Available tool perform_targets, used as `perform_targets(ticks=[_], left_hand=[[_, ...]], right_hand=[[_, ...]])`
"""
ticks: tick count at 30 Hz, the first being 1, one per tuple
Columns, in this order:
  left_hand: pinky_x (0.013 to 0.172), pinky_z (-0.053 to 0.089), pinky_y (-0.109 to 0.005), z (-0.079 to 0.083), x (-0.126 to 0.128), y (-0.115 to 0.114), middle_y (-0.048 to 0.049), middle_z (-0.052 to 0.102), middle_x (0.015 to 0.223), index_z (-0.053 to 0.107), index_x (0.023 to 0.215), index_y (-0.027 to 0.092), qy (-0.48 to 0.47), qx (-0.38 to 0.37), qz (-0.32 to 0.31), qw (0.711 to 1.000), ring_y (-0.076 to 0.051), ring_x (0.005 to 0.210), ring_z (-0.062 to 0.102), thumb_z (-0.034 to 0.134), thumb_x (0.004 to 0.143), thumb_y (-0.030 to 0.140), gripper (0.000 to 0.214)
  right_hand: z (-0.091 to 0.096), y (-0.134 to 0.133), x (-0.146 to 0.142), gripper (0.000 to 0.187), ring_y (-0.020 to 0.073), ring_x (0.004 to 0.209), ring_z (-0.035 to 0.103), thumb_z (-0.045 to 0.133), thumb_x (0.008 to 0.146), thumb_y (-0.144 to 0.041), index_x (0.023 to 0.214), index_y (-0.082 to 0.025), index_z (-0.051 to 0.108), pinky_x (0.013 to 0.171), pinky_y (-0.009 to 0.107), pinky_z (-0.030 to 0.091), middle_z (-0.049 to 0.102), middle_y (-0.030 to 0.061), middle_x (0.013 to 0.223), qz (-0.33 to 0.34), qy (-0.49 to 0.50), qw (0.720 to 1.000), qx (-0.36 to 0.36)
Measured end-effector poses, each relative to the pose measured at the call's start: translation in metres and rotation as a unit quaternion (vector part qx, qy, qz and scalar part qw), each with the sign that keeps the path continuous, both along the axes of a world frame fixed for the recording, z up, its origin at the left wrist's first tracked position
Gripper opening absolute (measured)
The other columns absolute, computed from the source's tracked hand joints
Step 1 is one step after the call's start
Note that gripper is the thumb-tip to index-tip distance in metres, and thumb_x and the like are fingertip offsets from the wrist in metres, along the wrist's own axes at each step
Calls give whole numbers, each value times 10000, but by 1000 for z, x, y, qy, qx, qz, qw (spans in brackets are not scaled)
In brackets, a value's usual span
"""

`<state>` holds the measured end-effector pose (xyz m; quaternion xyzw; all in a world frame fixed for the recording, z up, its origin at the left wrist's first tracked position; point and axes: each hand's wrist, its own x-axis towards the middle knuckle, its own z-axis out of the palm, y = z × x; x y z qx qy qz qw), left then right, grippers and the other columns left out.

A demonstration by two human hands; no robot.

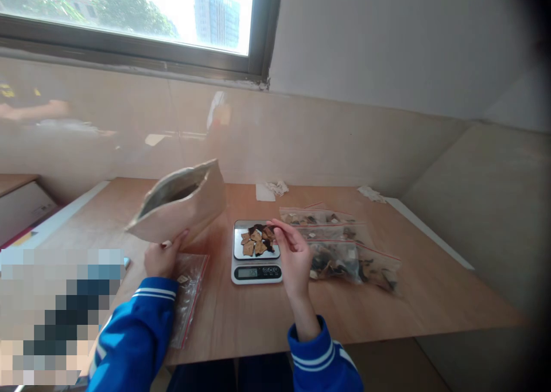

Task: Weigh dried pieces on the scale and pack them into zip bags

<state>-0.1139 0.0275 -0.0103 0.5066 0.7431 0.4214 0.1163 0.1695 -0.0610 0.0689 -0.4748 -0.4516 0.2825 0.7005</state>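
Note:
My left hand (163, 257) grips the lower part of a beige paper bag (185, 211), which is tilted with its mouth gaping open. A digital kitchen scale (237, 267) stands in front of me, its display lit but too blurred to read surely. On its plate lies a small heap of dried brown and dark pieces (258, 243). Over the heap's right edge, my right hand (295, 257) has thumb and fingers pinched together at a dried piece, partly hidden by the fingertips. Beside my left wrist lies a clear zip bag (189, 294) with a small packet in it.
Several clear zip bags (333, 260) with dried pieces lie overlapping right of the scale. White paper (264, 193) and crumpled tissue (278, 187) sit by the wall, with another tissue (372, 194) farther right. Wooden table (344, 317); a blurred-out area covers the lower left.

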Motion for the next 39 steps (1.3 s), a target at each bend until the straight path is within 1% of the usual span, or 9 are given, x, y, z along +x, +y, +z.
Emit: perform_targets(ticks=[2, 5, 9, 12, 17, 20, 26, 31, 39], left_hand=[[749, 479, -399, 7, 5, -2, -143, 689, 827, 685, 830, 153, -1, -59, 15, 998, -338, 865, 644, 559, 663, 670, 558], [710, 471, -371, 15, 7, -3, -131, 686, 783, 682, 812, 154, -14, -78, 16, 997, -309, 802, 647, 523, 673, 690, 576], [721, 462, -358, 18, 5, -3, -125, 692, 809, 685, 823, 145, -38, -68, 18, 997, -295, 821, 638, 510, 692, 654, 554], [734, 458, -362, 18, 5, -3, -129, 692, 830, 689, 846, 138, -37, -71, 10, 997, -297, 834, 630, 513, 689, 645, 559], [725, 455, -363, 19, 5, -4, -126, 683, 814, 684, 844, 142, -28, -81, 3, 996, -292, 808, 622, 508, 689, 650, 559], [722, 452, -361, 18, 5, -4, -124, 678, 813, 676, 830, 147, -31, -78, 4, 996, -289, 804, 620, 510, 691, 649, 547], [743, 456, -371, 17, 5, -5, -138, 682, 836, 679, 852, 140, -36, -79, 10, 996, -302, 836, 623, 507, 695, 647, 558], [741, 468, -379, 18, 5, -5, -149, 690, 838, 689, 860, 131, -29, -72, 6, 997, -306, 819, 628, 501, 697, 651, 577], [726, 476, -374, 20, 6, -5, -145, 693, 807, 694, 841, 128, -21, -67, 2, 998, -297, 789, 632, 504, 698, 656, 579]], right_hand=[[-28, 11, 21, 344, 236, 949, 695, 648, 821, -447, 1017, -168, 700, 738, 324, 570, 742, 103, 1012, -8, 45, 998, -51], [-59, 24, 44, 416, 252, 888, 701, 682, 756, -489, 981, -139, 697, 690, 336, 575, 743, 127, 959, -24, 54, 994, -92], [-79, 34, 56, 432, 237, 753, 687, 721, 689, -500, 926, -139, 690, 601, 334, 568, 727, 120, 889, -40, 29, 992, -118], [-86, 39, 55, 420, 208, 665, 654, 707, 699, -501, 924, -148, 673, 556, 315, 543, 700, 88, 822, -30, 5, 991, -130], [-92, 43, 49, 305, 186, 700, 626, 640, 782, -458, 886, -174, 680, 679, 311, 511, 689, 54, 797, -56, -113, 986, -110], [-91, 42, 46, 279, 178, 689, 614, 607, 818, -442, 877, -181, 686, 674, 300, 490, 690, 48, 801, -52, -159, 980, -107], [-91, 34, 47, 287, 179, 714, 626, 563, 856, -424, 938, -183, 694, 696, 300, 490, 719, 65, 876, -8, -168, 980, -103], [-90, 28, 55, 283, 191, 769, 625, 590, 825, -377, 999, -182, 697, 718, 312, 493, 718, 76, 941, 13, -186, 978, -98], [-82, 35, 61, 225, 214, 863, 610, 576, 813, -292, 966, -201, 713, 786, 339, 461, 715, 67, 968, 17, -245, 965, -90]])
